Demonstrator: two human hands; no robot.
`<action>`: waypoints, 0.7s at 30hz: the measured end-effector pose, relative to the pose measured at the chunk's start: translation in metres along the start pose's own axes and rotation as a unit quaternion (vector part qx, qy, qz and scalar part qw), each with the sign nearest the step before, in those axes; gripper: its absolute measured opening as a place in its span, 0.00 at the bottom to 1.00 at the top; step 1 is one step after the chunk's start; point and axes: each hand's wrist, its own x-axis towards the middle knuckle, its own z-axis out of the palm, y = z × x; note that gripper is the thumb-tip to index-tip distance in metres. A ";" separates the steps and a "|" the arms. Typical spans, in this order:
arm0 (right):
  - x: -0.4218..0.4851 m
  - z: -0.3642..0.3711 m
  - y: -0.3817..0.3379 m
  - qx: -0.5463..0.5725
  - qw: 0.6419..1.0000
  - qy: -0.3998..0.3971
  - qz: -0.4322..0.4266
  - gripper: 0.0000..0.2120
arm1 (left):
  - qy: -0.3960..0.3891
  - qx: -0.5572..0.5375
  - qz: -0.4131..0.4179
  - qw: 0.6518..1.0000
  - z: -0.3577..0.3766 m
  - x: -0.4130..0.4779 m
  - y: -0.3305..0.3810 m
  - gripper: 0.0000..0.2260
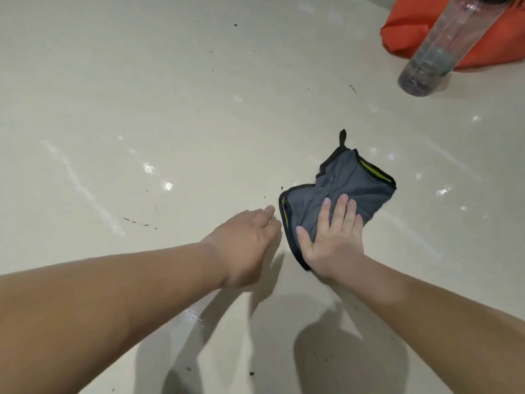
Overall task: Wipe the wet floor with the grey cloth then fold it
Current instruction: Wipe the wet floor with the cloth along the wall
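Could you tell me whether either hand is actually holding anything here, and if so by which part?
Nothing is gripped. The right hand lies flat, pressing the near end of the grey cloth to the floor; the left hand is empty beside it.

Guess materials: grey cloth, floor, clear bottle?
Grey cloth: soft, matte woven fabric, likely microfibre; it creases under the right hand, with black stitched trim and yellow-green accents. Floor: glossy pale tile or polished stone, judging by sharp highlights and shadows; no joints visible. Clear bottle: transparent, probably plastic, though glass can't be excluded.
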 end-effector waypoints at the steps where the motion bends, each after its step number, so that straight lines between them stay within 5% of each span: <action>1: -0.015 0.005 -0.011 -0.005 1.000 -0.007 0.002 0.44 | -0.001 -0.001 0.017 1.000 0.003 -0.013 -0.008 0.31; 6: -0.077 0.028 -0.092 -0.016 0.998 -0.060 0.006 0.42 | 0.000 0.001 0.070 0.998 0.019 -0.082 -0.071 0.23; 11: -0.126 0.040 -0.192 -0.075 0.986 -0.120 -0.091 0.41 | 0.022 -0.011 0.099 0.995 0.052 -0.141 -0.124 0.14; 16: -0.156 0.036 -0.215 -0.065 0.959 -0.122 -0.248 0.41 | 0.092 0.055 0.078 0.991 0.112 -0.162 -0.146 0.36; 21: -0.158 -0.024 -0.178 -0.060 0.977 -0.033 -0.202 0.28 | 0.156 0.004 0.120 0.980 0.145 -0.135 -0.119 0.32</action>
